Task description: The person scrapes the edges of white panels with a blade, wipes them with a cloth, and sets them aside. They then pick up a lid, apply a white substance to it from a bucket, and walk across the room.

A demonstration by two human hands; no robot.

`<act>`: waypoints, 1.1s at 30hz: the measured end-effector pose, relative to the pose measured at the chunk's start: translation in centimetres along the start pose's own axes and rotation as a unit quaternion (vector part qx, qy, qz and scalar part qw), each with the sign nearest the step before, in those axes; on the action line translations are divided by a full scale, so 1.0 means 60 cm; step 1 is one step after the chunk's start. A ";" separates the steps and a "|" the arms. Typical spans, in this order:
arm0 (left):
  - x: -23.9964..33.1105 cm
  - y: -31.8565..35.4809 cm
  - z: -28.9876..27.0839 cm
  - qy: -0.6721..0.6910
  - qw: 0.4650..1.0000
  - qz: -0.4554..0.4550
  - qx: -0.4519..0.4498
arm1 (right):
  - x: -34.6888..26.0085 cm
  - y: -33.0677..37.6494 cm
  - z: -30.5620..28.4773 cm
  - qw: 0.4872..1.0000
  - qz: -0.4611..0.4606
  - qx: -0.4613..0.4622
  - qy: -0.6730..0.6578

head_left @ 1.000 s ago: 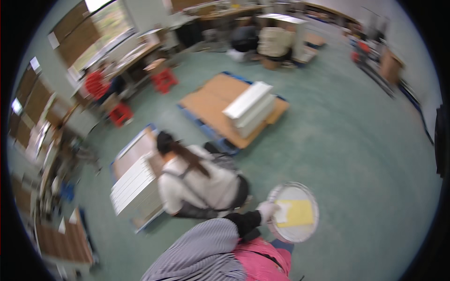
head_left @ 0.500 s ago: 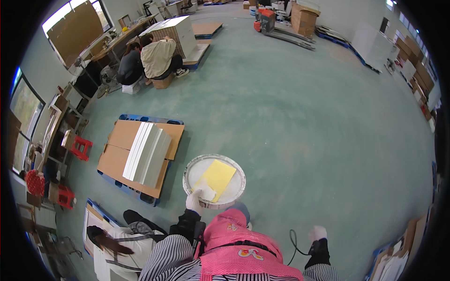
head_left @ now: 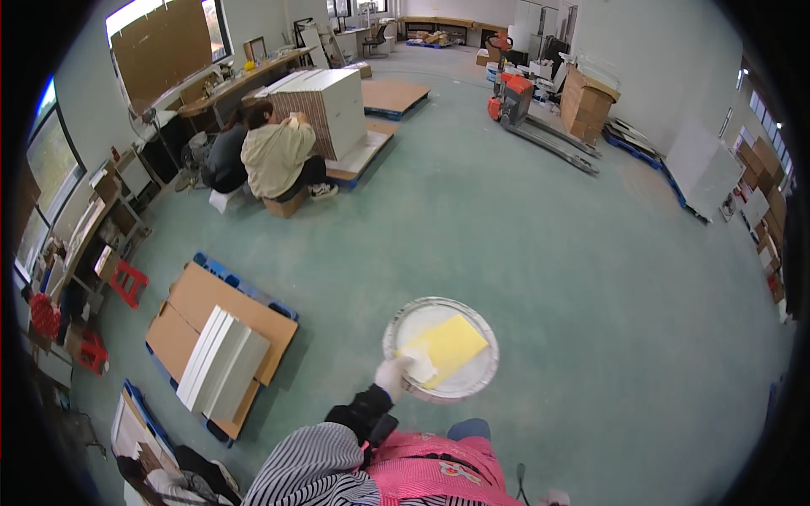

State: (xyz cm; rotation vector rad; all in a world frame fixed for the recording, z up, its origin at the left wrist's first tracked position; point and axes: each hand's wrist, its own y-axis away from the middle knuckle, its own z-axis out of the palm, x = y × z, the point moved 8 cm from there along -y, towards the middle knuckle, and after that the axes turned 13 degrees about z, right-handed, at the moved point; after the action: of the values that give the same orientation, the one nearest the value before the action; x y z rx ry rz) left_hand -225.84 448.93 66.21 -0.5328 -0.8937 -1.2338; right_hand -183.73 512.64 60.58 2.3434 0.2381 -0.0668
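Note:
My left hand (head_left: 391, 377), in a white glove, grips the near left rim of a round white lid or shallow tray (head_left: 479, 381) with a smudged edge. On it lie a flat yellow sheet or cloth (head_left: 462, 339) and a small white crumpled piece (head_left: 421, 366) close to my fingers; its kind is unclear. The lid is held out in front of me, above the floor. Only a sliver of my right hand (head_left: 554, 497), also gloved, shows at the lower edge, so its fingers are hidden. A dark cord (head_left: 521, 482) hangs near it.
On the left, a pallet with cardboard (head_left: 190, 291) bears stacked white panels (head_left: 224, 363). One person (head_left: 173, 485) is low at bottom left; two others (head_left: 278, 152) crouch by a large white stack (head_left: 342, 110). A red pallet jack (head_left: 515, 101) stands far ahead, beside cardboard boxes (head_left: 586, 105).
The lid in my left hand has shifted right and slightly down in view. My right hand has dropped almost out of the picture. The view has turned, with the pallet moving lower left.

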 end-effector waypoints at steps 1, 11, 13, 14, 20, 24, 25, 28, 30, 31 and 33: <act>0.000 -0.044 0.074 -0.005 0.997 -0.066 -0.035 | -0.059 0.013 -0.012 0.990 -0.028 0.018 0.138; -0.063 -0.435 0.369 0.085 0.977 -0.194 0.012 | -0.744 -0.134 -0.161 0.931 -0.135 0.061 0.333; -0.044 -0.523 0.400 0.016 0.979 -0.202 -0.003 | -0.922 -0.227 -0.222 0.844 -0.213 0.169 0.463; -0.038 -0.578 0.417 0.018 0.981 -0.195 0.008 | -1.073 -0.227 -0.235 0.780 -0.270 0.259 0.502; 0.027 -0.874 0.457 0.144 0.958 -0.165 0.185 | -1.866 -0.017 -0.271 0.877 -0.474 0.077 0.025; 0.043 -1.147 0.471 0.096 0.977 -0.111 0.157 | -2.079 -0.012 -0.233 0.932 -0.345 -0.067 -0.087; 0.047 -1.216 0.490 0.101 0.976 -0.115 0.158 | -2.105 -0.063 -0.231 0.889 -0.436 0.018 0.140; 0.045 -1.407 0.532 0.046 0.985 -0.113 0.122 | -2.108 -0.151 -0.184 0.613 -0.414 0.092 0.666; 0.064 -1.525 0.582 0.095 0.974 -0.132 0.157 | -2.132 -0.213 -0.226 0.785 -0.319 0.051 0.528; 0.034 -1.590 0.561 0.079 0.981 -0.114 0.138 | -2.170 -0.228 -0.233 0.860 -0.264 0.022 0.435; 0.050 -1.699 0.615 0.087 0.979 -0.115 0.145 | -2.236 -0.250 -0.243 0.924 -0.188 -0.004 0.332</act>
State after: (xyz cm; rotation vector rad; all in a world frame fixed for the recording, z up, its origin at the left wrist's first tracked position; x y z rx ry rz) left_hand -333.60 447.49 78.17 -0.0871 -0.9832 -1.3078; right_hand -318.60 513.00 76.44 2.2038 1.0154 0.5503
